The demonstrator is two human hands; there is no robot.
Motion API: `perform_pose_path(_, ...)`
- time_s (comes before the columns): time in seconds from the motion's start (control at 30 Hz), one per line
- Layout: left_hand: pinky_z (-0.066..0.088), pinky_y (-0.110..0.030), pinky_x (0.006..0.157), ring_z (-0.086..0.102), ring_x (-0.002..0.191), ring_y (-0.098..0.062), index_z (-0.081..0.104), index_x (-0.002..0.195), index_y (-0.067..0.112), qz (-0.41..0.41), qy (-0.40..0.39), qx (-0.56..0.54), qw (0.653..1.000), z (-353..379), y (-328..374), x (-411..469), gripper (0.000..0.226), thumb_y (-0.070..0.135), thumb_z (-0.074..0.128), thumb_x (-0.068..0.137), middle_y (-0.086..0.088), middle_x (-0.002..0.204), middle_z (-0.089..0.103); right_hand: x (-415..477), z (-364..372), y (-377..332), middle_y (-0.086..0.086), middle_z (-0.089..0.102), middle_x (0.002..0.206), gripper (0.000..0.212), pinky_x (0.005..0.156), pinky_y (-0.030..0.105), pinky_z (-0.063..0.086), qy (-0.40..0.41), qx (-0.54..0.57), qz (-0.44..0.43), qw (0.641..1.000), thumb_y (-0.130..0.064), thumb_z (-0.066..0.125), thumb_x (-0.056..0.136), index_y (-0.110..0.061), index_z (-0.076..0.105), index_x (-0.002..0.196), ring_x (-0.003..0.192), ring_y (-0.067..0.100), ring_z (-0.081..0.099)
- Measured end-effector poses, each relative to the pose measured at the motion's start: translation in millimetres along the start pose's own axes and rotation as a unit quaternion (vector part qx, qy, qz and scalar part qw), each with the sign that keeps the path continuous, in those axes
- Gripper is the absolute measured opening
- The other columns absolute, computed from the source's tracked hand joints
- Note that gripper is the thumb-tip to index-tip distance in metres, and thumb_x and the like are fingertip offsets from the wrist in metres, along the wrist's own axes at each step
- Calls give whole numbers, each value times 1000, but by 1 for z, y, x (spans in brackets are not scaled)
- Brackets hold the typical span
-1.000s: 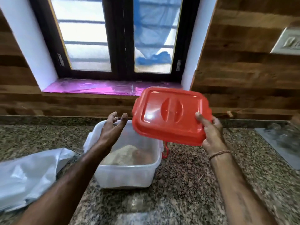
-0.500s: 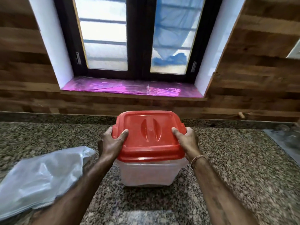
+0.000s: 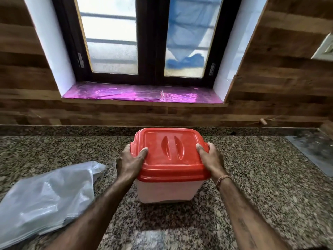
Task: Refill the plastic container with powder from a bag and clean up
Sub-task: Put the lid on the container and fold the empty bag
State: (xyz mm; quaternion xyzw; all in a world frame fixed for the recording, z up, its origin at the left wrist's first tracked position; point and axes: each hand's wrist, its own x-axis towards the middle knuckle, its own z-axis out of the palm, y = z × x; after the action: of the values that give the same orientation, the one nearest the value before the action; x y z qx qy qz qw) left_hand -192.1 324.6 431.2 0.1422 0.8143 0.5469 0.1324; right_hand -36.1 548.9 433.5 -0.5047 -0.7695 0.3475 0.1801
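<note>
A translucent white plastic container (image 3: 164, 193) stands on the speckled granite counter (image 3: 252, 186), covered by a red lid (image 3: 169, 154) with two raised ridges. My left hand (image 3: 128, 162) grips the lid's left edge, thumb on top. My right hand (image 3: 211, 159) grips the right edge the same way. The powder inside is hidden by the lid. A crumpled clear plastic bag (image 3: 45, 199) lies flat on the counter to the left.
A wood-panelled wall (image 3: 270, 69) rises behind the counter, with a dark-framed window (image 3: 149, 42) and a pink foil-covered sill (image 3: 142, 93). A grey metal surface (image 3: 313, 150) sits at the far right. A white switch plate (image 3: 324, 49) is on the right wall.
One second ago my right hand held the red lid tilted above the uncovered container. The lid then came down onto it, and both hands now grip its sides.
</note>
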Motion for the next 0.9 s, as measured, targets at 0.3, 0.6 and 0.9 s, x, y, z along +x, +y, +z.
perform_pose_path(0.3, 61, -28, 63, 77, 84, -24, 59, 132, -5, -176, -60, -137, 973, -5, -7, 16, 94, 57, 86, 67, -19, 109, 75, 14, -7, 17, 19, 68, 123, 109, 70, 49, 66, -143, 306, 139, 931, -54, 95, 59, -18, 38, 146, 91, 38, 78)
perform_pose_path(0.6, 54, -39, 76, 61, 100, -28, 42, 130, 11, -69, 41, 3, 997, -2, 3, 6, 79, 58, 78, 78, -12, 119, 56, 6, -2, 11, 7, 72, 96, 71, 73, 46, 65, 19, 92, 43, 995, -77, 73, 72, -19, 59, 111, 80, 26, 74)
perform_pose_path(0.9, 61, -49, 82, 69, 98, -34, 37, 144, 12, -5, -1, 69, 998, -1, 5, 5, 62, 50, 56, 100, -17, 124, 64, 0, 4, -5, 4, 62, 82, 49, 56, 28, 52, 31, -113, -13, 993, -52, 39, 106, -10, 57, 124, 68, 19, 64)
